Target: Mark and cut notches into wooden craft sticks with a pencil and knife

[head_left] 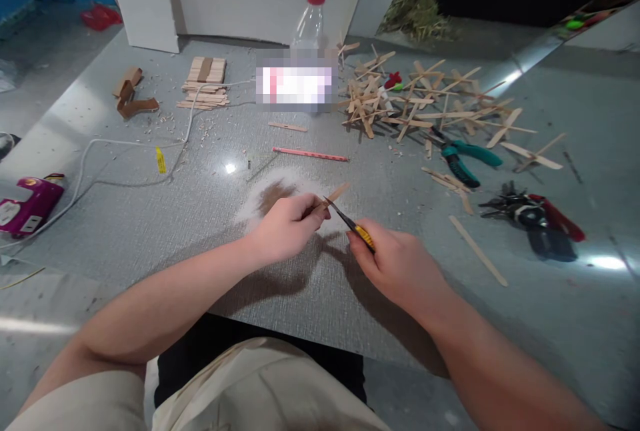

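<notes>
Near the middle of the grey table (200,184), my left hand (290,227) is closed on a flat wooden stick (340,191) that points up and to the right. My right hand (393,257) grips a knife (364,235) with a yellow and black handle. The pointed tip of its blade meets the stick just beyond my left fingertips. Under and behind my left hand lies a patch of pale powder (260,194) with a brown area in it. A pink pencil-like rod (310,153) and a loose stick (287,127) lie beyond my hands.
Crossed sticks (410,97) pile up at the back right, beside teal pliers (463,157) and keys (515,207). A clear bottle (309,27) stands behind a blurred bright screen (295,84). Stick bundles (206,74), a white cable (187,124) and a purple power adapter (33,204) are left.
</notes>
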Tool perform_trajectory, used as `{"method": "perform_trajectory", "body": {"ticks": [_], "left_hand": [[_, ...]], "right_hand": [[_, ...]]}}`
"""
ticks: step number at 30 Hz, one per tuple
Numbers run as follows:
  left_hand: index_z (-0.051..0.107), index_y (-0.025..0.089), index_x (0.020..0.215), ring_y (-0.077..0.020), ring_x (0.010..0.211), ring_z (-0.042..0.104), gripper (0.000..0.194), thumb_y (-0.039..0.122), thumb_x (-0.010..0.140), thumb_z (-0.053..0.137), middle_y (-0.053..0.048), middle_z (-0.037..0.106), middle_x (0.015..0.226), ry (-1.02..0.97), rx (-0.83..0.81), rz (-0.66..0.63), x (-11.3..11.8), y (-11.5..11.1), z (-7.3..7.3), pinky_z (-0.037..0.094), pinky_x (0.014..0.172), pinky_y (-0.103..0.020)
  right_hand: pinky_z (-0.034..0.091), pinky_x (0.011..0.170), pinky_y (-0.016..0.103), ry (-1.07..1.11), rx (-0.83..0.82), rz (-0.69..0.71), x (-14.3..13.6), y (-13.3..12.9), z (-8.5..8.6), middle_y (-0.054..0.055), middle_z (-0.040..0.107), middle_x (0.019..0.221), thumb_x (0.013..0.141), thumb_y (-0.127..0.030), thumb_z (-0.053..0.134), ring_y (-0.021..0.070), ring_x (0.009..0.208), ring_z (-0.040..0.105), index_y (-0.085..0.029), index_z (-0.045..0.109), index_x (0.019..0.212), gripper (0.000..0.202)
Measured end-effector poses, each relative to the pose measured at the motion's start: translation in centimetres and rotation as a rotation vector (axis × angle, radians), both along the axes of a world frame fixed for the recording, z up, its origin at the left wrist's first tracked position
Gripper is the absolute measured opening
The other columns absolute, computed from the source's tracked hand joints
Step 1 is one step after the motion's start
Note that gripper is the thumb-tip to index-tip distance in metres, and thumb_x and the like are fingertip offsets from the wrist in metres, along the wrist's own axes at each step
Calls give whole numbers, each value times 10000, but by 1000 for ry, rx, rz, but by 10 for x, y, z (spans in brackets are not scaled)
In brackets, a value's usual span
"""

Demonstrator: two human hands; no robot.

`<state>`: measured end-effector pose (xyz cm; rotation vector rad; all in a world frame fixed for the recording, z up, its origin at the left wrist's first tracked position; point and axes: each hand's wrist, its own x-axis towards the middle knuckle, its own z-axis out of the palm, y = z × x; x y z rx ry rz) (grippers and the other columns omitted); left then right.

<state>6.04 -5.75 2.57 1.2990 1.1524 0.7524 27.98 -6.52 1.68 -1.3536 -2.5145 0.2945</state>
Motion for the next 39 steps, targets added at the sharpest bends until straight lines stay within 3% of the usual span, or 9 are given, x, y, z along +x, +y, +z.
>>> {"method": "perform_trajectory", "body": {"ticks": [6, 14, 19, 21, 26, 30, 35, 39], "left_hand": [[601, 180, 916, -104, 570, 395, 170, 314, 965, 506, 36, 478, 644, 173, 122, 0, -2, -1, 5, 296, 538, -265], [616, 173, 954, -121, 583, 498, 249, 298, 1020, 412, 3, 600, 693, 354, 231, -19, -4, 1, 1, 369, 571, -268], [685, 161, 912, -183, 852, 571, 288, 262, 1021, 438, -52, 590, 866, 426, 327, -43, -10, 8, -2, 435, 767, -310], [708, 159, 966, -192, 915, 581, 307, 252, 1028, 423, -66, 588, 945, 430, 345, -94, -10, 9, -2, 448, 827, -324], [723, 174, 1113, -174, 825, 595, 269, 245, 1009, 486, -52, 621, 911, 401, 338, -233, -5, 7, -2, 458, 798, -313], [683, 162, 1271, -160, 758, 580, 342, 310, 999, 536, -53, 637, 896, 381, 329, -233, -4, 8, -7, 464, 762, -304], [679, 153, 1293, -165, 757, 580, 383, 330, 1002, 503, -84, 631, 971, 471, 400, -262, -5, 8, -18, 465, 768, -308], [649, 183, 1335, -209, 785, 591, 405, 338, 992, 501, -85, 639, 916, 533, 410, -259, -8, 7, -27, 433, 765, -321]], "right_hand": [[295, 526, 297, 3, -27, -34, 0, 1, 0, 12, 586, 580, 1005, -394, 406, 189, 492, 564, -212, 549, 853, 277], [270, 532, 307, 71, -94, -92, -2, 3, 4, -5, 530, 544, 978, -406, 420, 174, 467, 501, -233, 513, 791, 271], [304, 522, 300, 198, -151, -156, -1, 5, 8, -22, 493, 522, 979, -436, 440, 160, 468, 492, -246, 469, 737, 309], [355, 525, 287, 270, -176, -195, 0, 5, 9, -26, 528, 547, 993, -470, 435, 154, 478, 521, -243, 498, 779, 319], [486, 649, 305, 401, -186, -295, -1, 9, 7, 43, 701, 821, 921, -533, 576, 194, 681, 662, -227, 566, 974, 311], [499, 671, 327, 438, -208, -342, -3, 14, 5, 72, 732, 867, 912, -534, 571, 224, 738, 696, -209, 579, 1057, 356], [461, 618, 320, 406, -275, -354, -2, 18, 4, 47, 710, 729, 911, -461, 583, 223, 662, 678, -221, 620, 890, 244], [461, 648, 332, 404, -283, -390, 1, 21, 3, 64, 718, 822, 873, -447, 610, 245, 740, 686, -219, 591, 995, 259]]}}
